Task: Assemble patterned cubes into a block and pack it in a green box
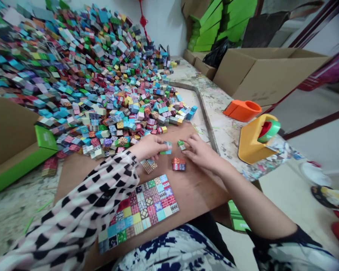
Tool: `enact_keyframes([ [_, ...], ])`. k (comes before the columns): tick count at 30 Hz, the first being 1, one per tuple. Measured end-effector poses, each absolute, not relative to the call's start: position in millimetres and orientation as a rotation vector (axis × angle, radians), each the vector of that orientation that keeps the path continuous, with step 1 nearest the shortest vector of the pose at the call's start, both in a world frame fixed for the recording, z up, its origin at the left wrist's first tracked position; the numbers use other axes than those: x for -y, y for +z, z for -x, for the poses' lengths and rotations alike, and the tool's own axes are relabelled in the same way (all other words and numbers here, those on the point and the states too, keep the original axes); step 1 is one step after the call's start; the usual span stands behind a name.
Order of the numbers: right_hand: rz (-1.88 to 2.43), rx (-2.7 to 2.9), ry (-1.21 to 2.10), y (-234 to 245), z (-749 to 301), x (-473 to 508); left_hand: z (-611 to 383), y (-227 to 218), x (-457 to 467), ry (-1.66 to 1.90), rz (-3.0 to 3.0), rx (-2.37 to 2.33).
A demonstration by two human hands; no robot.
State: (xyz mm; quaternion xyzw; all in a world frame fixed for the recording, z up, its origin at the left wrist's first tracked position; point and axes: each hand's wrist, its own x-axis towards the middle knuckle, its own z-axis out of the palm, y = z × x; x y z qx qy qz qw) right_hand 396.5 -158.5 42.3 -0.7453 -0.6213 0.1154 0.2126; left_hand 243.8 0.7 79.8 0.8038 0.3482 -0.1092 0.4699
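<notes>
In the head view, my left hand [150, 146] is curled shut. It pinches a blue-green block [166, 148] between thumb and fingers, low over the brown board [197, 188]. My right hand [200, 152] is flatter, with the fingers a bit bent and the tips on a green and red block [181, 144]. I cannot tell if it grips that block or only touches it. The two blocks are near each other at the far side of the board, right by the near edge of the big heap [101, 75] on the bench [214, 101]. A red block [179, 164] sits just nearer to me. I think this is the picking step, choosing blocks for the flat sheet of blocks [141, 210] close to me. The next move needs a soft, steady pinch, with the block kept square to the rows. The blue-green block's long side runs left to right. The sheet's long side runs from near left to far right.
</notes>
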Motion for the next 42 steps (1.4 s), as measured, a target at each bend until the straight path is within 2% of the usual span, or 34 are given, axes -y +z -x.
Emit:
enact_keyframes([
  [10, 2.019, 1.858, 0.378, 35.3, -408.9, 150.9, -264.7, 85.9, 16.8, -0.499, -2.211, -0.955],
  [21, 2.135, 1.756, 0.509, 55.5, -376.3, 206.3, -258.9, 79.3, 14.4, -0.422, -2.281, -0.912],
  [31, 2.214, 1.74, 0.294, 35.3, -345.0, 196.1, -259.2, 80.7, 14.2, -0.447, -2.033, -0.948],
  [39, 2.272, 1.751, 0.293, 41.2, -359.0, 202.5, -263.1, 75.3, 10.6, -0.296, -2.653, -0.853],
  [42, 2.28, 1.736, 0.284, 41.8, -358.7, 206.8, -252.0, 75.5, 15.2, -0.339, -2.751, -0.609],
])
